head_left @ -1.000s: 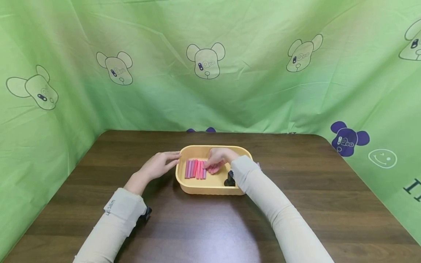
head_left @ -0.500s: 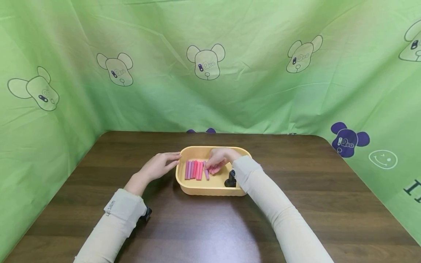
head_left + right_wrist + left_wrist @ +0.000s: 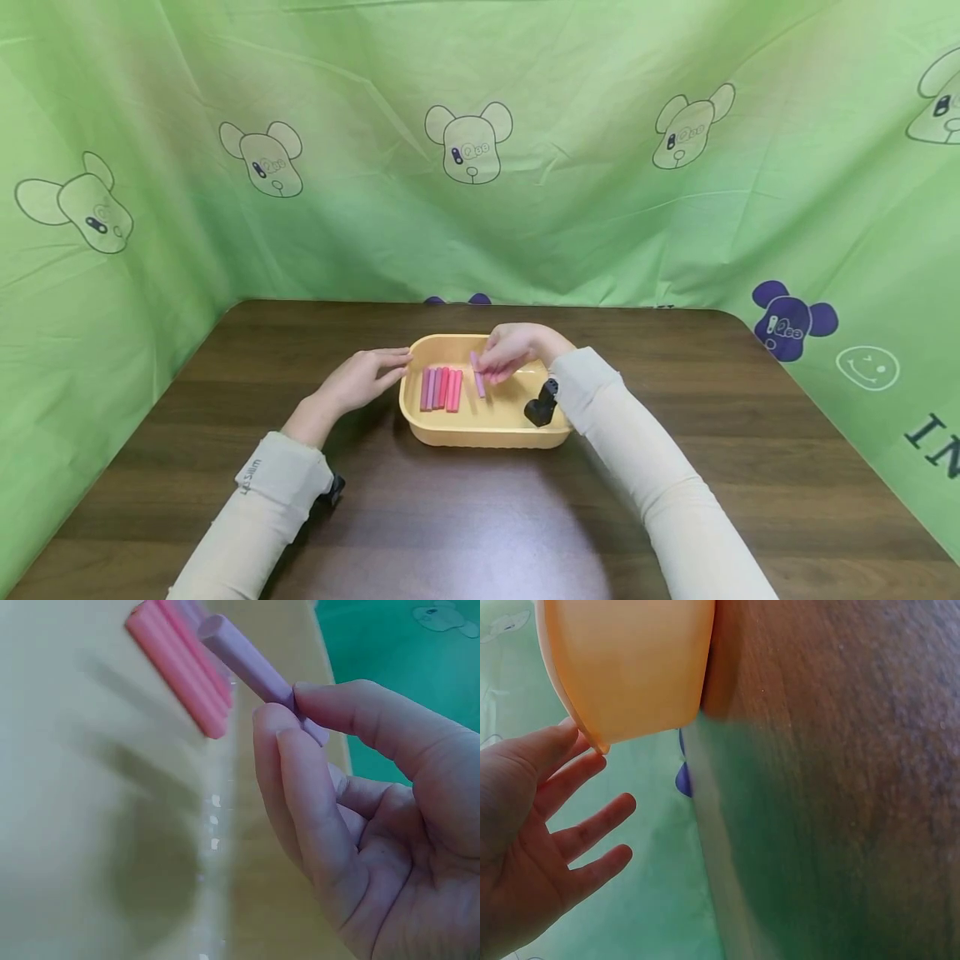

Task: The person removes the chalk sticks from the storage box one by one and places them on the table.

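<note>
A yellow basin point(image 3: 480, 437) stands on the table, with several pink and purple sticks point(image 3: 441, 390) lying side by side at its left end. My right hand point(image 3: 517, 348) is over the basin and pinches a lilac stick point(image 3: 251, 661) between thumb and fingertips. This stick is a smooth, chalk-like cylinder, tilted and lifted clear of the pink sticks point(image 3: 180, 667) in the right wrist view. At the basin's left rim, my left hand point(image 3: 362, 377) touches the edge with its fingertips. Its other fingers stretch out loosely in the left wrist view.
The brown wooden table point(image 3: 450, 517) carries the basin near its far side. Behind it hangs a green curtain point(image 3: 570, 225) with printed bear heads. A black wrist camera point(image 3: 542, 404) on the right wrist hangs over the basin's right part.
My right hand has picked the lilac stick out of the row's right end and raised it, moving slightly up and right. The left hand has stayed at the rim.
</note>
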### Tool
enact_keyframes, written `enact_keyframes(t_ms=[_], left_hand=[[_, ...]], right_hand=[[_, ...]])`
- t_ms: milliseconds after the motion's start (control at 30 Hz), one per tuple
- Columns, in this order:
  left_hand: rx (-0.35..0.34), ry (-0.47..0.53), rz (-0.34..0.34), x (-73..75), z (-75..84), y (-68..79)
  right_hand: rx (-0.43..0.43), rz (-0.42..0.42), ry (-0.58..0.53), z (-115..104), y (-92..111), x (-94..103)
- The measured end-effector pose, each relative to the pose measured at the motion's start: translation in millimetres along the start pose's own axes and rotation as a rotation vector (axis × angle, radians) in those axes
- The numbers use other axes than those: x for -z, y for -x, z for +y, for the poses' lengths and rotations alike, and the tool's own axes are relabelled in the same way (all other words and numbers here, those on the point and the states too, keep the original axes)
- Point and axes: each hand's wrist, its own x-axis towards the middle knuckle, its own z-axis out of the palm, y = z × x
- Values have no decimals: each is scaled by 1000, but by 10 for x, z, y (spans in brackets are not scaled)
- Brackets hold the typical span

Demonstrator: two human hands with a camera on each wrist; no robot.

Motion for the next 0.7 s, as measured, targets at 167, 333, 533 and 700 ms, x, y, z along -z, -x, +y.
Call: enact_keyframes(t_ms=[167, 333, 533, 700], left_hand=[[-15, 1, 15, -5, -12, -4], [-16, 4, 17, -8, -16, -4], [-12, 8, 11, -5, -5, -4], [-4, 8, 8, -4, -9, -4]], right_hand=[[30, 2, -27, -19, 122, 61], [46, 10, -39, -4, 202, 107], [69, 19, -55, 37, 292, 143], [76, 29, -42, 59, 377, 181]])
